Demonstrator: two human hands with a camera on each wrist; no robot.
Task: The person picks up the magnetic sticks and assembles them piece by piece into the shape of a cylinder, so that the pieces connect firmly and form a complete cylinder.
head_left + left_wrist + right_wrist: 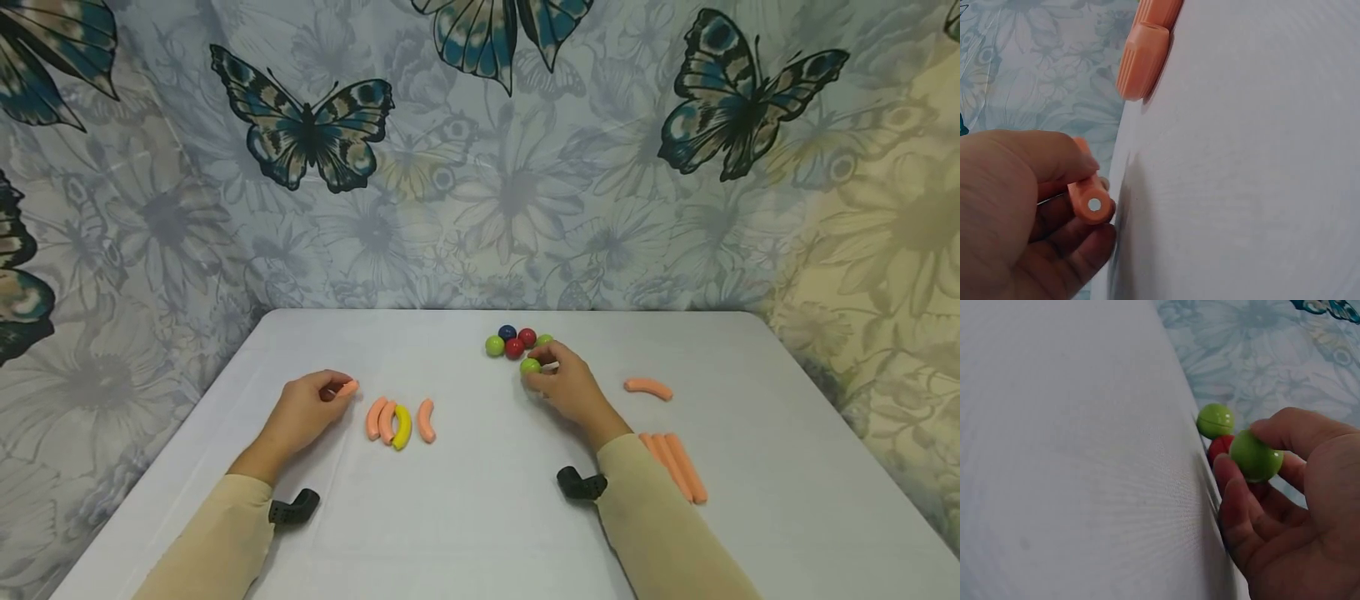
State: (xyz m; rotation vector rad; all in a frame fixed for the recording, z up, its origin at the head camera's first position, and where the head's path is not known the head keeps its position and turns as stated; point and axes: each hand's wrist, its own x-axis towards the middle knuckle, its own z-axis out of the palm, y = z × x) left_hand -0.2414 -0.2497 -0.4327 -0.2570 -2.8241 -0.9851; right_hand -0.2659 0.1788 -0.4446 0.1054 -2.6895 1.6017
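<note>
My left hand (300,417) pinches a short curved orange piece (347,389) at the left of the table. In the left wrist view, a round white spot shows on the end of this orange piece (1090,209). My right hand (573,393) holds a glossy green ball (529,367) between thumb and fingers, seen closely as a green ball (1256,457) in the right wrist view. Just beyond it sit red balls (514,348), a dark blue ball (507,332) and another green ball (494,346). A further green ball (545,339) is partly hidden by the right hand.
Between the hands lie curved orange pieces (373,418), a yellow curved piece (402,427) and a separate orange piece (426,420). On the right are a curved orange piece (648,388) and long orange sticks (686,468), partly behind the right sleeve. Butterfly-patterned cloth stands behind the white table (450,525).
</note>
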